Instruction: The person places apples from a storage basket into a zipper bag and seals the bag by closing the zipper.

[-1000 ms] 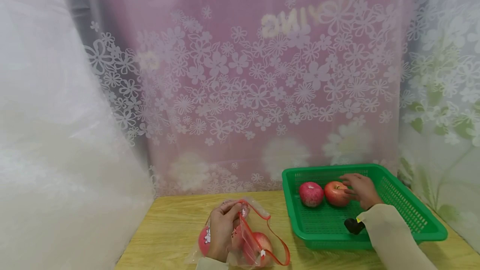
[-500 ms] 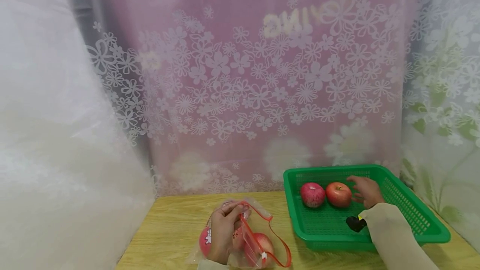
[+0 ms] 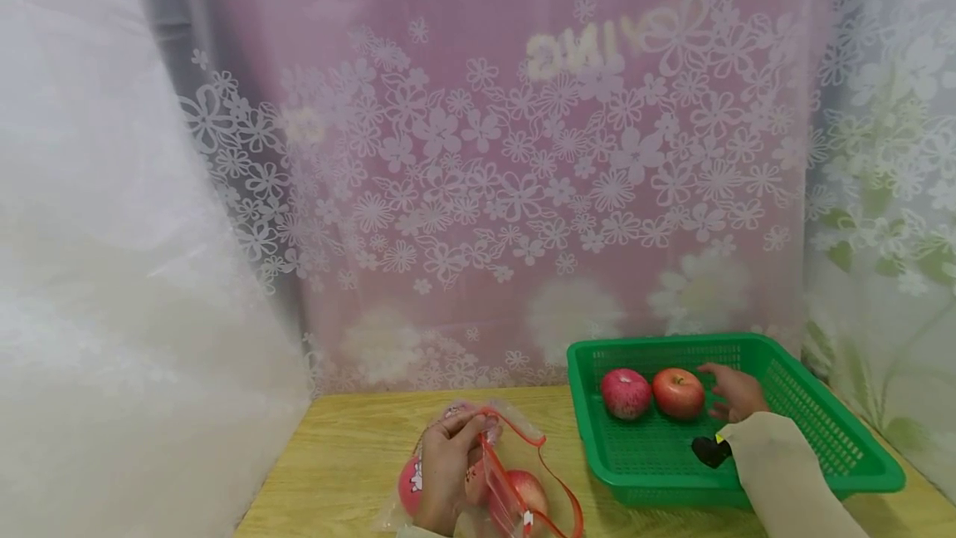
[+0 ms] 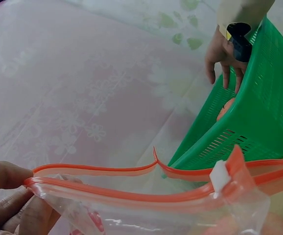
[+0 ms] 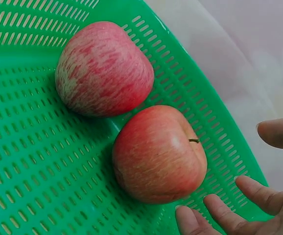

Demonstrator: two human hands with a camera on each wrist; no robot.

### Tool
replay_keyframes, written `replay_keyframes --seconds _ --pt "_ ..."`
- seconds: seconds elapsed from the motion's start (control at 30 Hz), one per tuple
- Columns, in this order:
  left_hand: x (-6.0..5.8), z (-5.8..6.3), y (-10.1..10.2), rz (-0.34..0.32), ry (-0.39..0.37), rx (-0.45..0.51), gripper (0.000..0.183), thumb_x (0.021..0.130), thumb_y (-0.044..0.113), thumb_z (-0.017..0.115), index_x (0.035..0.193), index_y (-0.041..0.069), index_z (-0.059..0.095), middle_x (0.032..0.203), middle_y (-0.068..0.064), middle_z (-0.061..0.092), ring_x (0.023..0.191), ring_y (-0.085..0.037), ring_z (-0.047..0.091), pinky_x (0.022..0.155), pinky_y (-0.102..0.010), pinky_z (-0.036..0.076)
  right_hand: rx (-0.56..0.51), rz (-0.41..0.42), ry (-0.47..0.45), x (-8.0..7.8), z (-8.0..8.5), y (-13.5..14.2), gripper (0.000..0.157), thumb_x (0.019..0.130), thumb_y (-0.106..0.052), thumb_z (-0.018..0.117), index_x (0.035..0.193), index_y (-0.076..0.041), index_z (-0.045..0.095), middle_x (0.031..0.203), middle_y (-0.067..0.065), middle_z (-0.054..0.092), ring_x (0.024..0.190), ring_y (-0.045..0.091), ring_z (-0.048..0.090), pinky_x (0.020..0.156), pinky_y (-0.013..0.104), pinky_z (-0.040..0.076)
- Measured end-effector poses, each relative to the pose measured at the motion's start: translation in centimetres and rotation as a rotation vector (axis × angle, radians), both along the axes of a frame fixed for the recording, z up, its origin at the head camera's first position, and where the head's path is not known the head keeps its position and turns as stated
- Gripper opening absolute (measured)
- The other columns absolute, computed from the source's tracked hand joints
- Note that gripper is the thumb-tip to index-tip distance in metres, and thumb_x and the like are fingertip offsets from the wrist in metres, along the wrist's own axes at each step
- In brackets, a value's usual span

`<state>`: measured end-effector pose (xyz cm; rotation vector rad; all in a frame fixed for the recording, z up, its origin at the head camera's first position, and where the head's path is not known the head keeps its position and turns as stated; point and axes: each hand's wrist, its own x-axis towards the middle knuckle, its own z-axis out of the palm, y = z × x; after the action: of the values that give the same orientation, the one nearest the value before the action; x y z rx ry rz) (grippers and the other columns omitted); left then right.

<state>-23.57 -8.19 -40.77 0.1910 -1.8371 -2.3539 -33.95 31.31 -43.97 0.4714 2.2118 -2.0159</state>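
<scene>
My left hand point(image 3: 442, 465) pinches the edge of a clear zip bag point(image 3: 554, 471) with a red-orange zip strip. Apples point(image 3: 527, 490) show through the bag's plastic. In the left wrist view the bag's mouth gapes, and a white slider point(image 4: 220, 177) sits on the zip strip point(image 4: 131, 196). Over at the green basket point(image 3: 620, 484), my right hand point(image 3: 739, 393) is spread with nothing in it. Two red apples lie side by side inside: a darker streaked one point(image 5: 105, 68) and a paler one point(image 5: 158, 154) with its stem showing. My right fingertips point(image 5: 186, 215) are just beside the paler apple.
The basket stands on the right of a wooden table point(image 3: 336, 438), with slotted walls and a raised rim. Flowered plastic curtains point(image 3: 485, 189) hang behind and on both sides. A black device point(image 3: 709, 451) is strapped at my right wrist.
My right hand has drawn back to the right, from over the paler apple to beside it. The left hand keeps its hold on the bag. The head view has shifted slightly.
</scene>
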Motion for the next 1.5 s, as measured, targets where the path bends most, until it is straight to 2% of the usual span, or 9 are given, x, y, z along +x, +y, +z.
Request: replay_keyframes --seconds 0.13,0.37,0.63,0.97,1.17,1.3,1.5 --pt "0.1 -0.1 0.0 0.011 -0.001 -0.010 0.025 0.083 0.013 0.066 0.098 -0.007 0.066 0.082 -0.008 0.069 0.071 -0.014 0.067 0.063 -0.025 0.055 -0.015 -0.003 -0.008 -0.2 -0.4 0.1 0.092 0.086 -0.051 0.046 0.142 0.007 0.000 0.143 0.035 0.007 0.118 0.047 0.029 0.077 0.037 0.052" --pt "0.3 -0.1 -0.2 -0.012 0.000 0.017 0.028 0.083 0.012 0.066 0.101 -0.008 0.065 0.083 -0.010 0.070 0.072 -0.015 0.068 0.063 -0.024 0.055 -0.007 -0.027 -0.028 -0.7 -0.7 0.0 0.096 0.083 -0.053 0.049 0.142 0.007 0.001 0.142 0.036 0.009 0.112 0.045 0.034 0.079 0.039 0.051" --pt "0.3 -0.3 -0.3 -0.027 -0.005 0.042 0.030 0.082 0.011 0.066 0.103 -0.010 0.063 0.083 -0.011 0.070 0.074 -0.017 0.068 0.060 -0.023 0.055 0.036 0.013 -0.032 -1.4 -1.3 0.0 0.094 0.086 -0.053 0.044 0.141 0.009 -0.001 0.139 0.039 0.006 0.105 0.044 0.038 0.079 0.040 0.052" --pt "0.3 -0.2 -0.3 -0.031 -0.028 0.053 0.028 0.082 0.010 0.066 0.103 -0.009 0.064 0.083 -0.010 0.070 0.073 -0.016 0.068 0.061 -0.024 0.055 0.030 0.062 -0.041 -2.0 -2.1 0.4 0.103 0.082 -0.053 0.052 0.140 0.010 -0.006 0.138 0.040 0.006 0.104 0.047 0.041 0.076 0.040 0.053" --pt "0.3 -0.6 -0.2 -0.009 -0.032 0.041 0.025 0.080 0.012 0.068 0.097 -0.007 0.066 0.081 -0.009 0.069 0.071 -0.015 0.067 0.063 -0.026 0.055 0.056 0.083 -0.041 -1.9 -2.3 0.1 0.090 0.088 -0.046 0.046 0.140 0.012 -0.001 0.133 0.041 0.012 0.107 0.049 0.037 0.075 0.040 0.053" --pt "0.3 -0.6 -0.1 -0.014 -0.018 0.046 0.025 0.083 0.009 0.065 0.099 -0.009 0.064 0.081 -0.009 0.069 0.071 -0.015 0.067 0.063 -0.027 0.055 0.062 0.088 -0.045 -1.8 -2.3 -0.3 0.083 0.091 -0.041 0.042 0.139 0.013 0.002 0.132 0.040 0.012 0.106 0.049 0.038 0.076 0.041 0.053" --pt "0.2 -0.6 -0.1 -0.022 -0.015 0.043 0.025 0.083 0.009 0.064 0.100 -0.010 0.064 0.082 -0.010 0.069 0.072 -0.016 0.068 0.064 -0.028 0.055 0.079 0.080 -0.051 -2.5 -2.7 -0.2 0.078 0.090 -0.037 0.045 0.138 0.014 0.008 0.132 0.040 0.011 0.100 0.045 0.042 0.075 0.041 0.053"
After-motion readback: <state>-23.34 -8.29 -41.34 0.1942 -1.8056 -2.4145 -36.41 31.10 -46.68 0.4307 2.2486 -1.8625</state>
